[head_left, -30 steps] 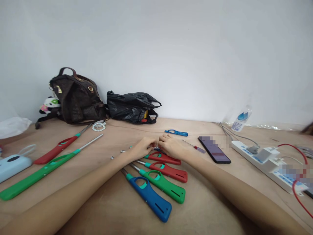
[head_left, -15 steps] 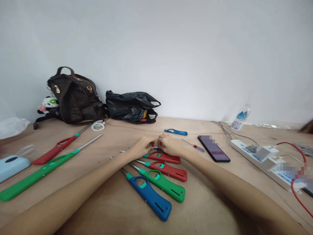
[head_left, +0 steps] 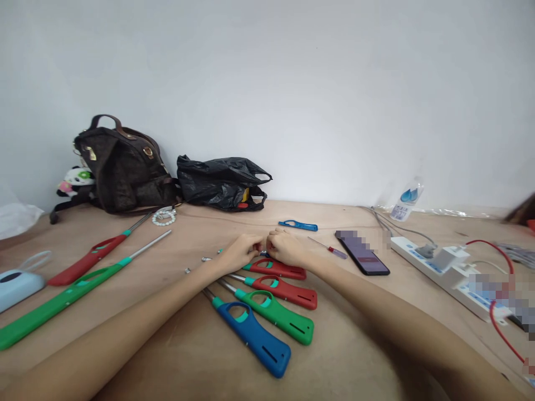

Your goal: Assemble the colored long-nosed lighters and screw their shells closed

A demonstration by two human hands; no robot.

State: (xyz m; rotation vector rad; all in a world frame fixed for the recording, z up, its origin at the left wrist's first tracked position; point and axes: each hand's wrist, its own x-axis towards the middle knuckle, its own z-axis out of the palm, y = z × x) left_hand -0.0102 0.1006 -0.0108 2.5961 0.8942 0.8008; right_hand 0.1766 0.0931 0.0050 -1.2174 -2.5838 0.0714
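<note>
While both forearms reached in over the pale brown desk (head_left: 200, 351), the left hand (head_left: 241, 252) and the right hand (head_left: 286, 245) met just beyond a red plastic long-nosed lighter with teal fittings (head_left: 288, 269). Between the hands, just behind that lighter, a small dark blue piece (head_left: 264, 254) showed, mostly covered. The fingers of both hands were bent and drawn in narrow beside this piece; how firmly either hand gripped it could not be told. Nearer than the landmark lighter, a second red plastic lighter (head_left: 296, 293), a green plastic lighter (head_left: 284, 318) and a blue plastic lighter (head_left: 259, 338) lay fanned out, their metal nozzles running towards the left forearm. Well to its left lay another pair, a slim red lighter (head_left: 83, 262) and a long green lighter (head_left: 45, 315). Beyond it rested a hollow bright blue plastic shell with an oval opening (head_left: 304, 226), and farther back to its left a crumpled black plastic bag (head_left: 217, 184). To its right lay a screwdriver with a translucent reddish handle (head_left: 337, 253), then a black phone (head_left: 368, 259) and a white power strip (head_left: 412, 256).
</note>
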